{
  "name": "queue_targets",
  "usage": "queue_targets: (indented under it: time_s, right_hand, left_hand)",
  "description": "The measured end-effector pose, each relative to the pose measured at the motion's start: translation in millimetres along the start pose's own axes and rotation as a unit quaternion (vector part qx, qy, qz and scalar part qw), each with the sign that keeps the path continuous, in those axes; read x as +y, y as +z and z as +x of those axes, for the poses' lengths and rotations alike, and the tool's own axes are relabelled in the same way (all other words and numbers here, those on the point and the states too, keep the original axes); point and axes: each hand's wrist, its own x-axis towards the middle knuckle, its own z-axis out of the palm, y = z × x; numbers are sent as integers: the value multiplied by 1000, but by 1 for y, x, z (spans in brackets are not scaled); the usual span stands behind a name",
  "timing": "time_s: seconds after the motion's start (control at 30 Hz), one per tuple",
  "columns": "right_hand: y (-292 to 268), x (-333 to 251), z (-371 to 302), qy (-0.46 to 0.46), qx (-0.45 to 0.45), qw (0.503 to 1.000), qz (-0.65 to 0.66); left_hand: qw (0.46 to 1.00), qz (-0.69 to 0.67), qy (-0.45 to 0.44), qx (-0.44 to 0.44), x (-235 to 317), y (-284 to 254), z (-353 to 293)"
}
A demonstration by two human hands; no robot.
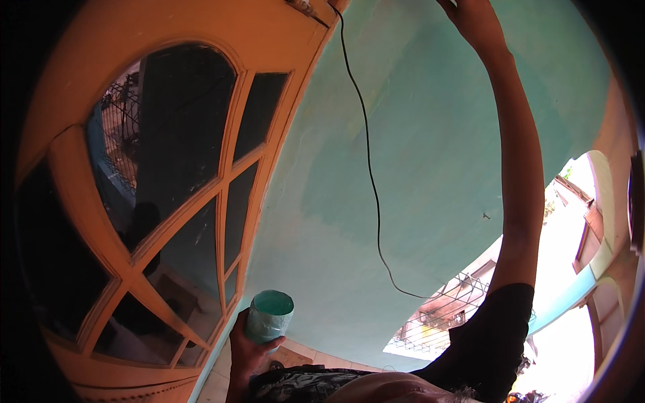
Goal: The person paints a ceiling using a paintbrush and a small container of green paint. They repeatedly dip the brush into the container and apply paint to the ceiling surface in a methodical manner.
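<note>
My left hand is low in the view, its fingers wrapped round a cup that stands upright. The cup has a whitish-green, smeared outside and a green inside; how full it is cannot be made out. My right arm stretches up in front of the green wall. At the upper edge of the view, my right hand is near that wall, with its fingers mostly cut off. Whether it holds anything is hidden.
An orange wooden frame with dark glass panes stands on the left. A thin black cable hangs across the wall. Metal grilles and a bright opening lie at the lower right. A small hook sticks out of the wall.
</note>
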Motion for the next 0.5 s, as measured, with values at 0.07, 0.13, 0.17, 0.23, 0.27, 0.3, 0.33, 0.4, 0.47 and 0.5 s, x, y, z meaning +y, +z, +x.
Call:
queue_targets:
  time_s: [0.07, 0.13, 0.17, 0.23, 0.27, 0.3, 0.33, 0.4, 0.47, 0.5]
  right_hand:
    - [19, -2, 0, -7, -22, 998, -65]
    - [28, -10, -3, -22, -58, 996, -70]
    - [34, -9, -5, -40, -60, 995, -70]
    - [55, -2, -14, -76, -65, 992, -73]
    - [66, -7, -20, -86, -35, 993, -68]
    - [73, -11, -27, -85, -50, 991, -96]
    - [78, -25, -36, -82, -64, 988, -118]
    - [94, -30, -63, -99, -2, 981, -166]
    - [96, -40, -75, -99, 15, 986, -132]
    - [95, -45, -82, -99, 24, 988, -115]
  left_hand:
    - [1000, 0, 4, 3, 2, -2, 1]
    - [1000, 3, -2, 2, 3, -4, 1]
    - [1000, 3, -4, 1, 3, -4, 2]
    - [1000, -9, -9, -2, 3, -3, 3]
    - [1000, -13, -12, -1, 4, -3, 3]
    - [1000, -11, -12, 0, 5, -3, 3]
    - [1000, -6, -14, 4, 6, -4, 2]
    - [1000, -10, -11, -2, 2, -2, 3]
    - [1000, -17, -9, 2, -6, 0, 2]
    - [1000, -15, -4, 3, -7, -1, 1]
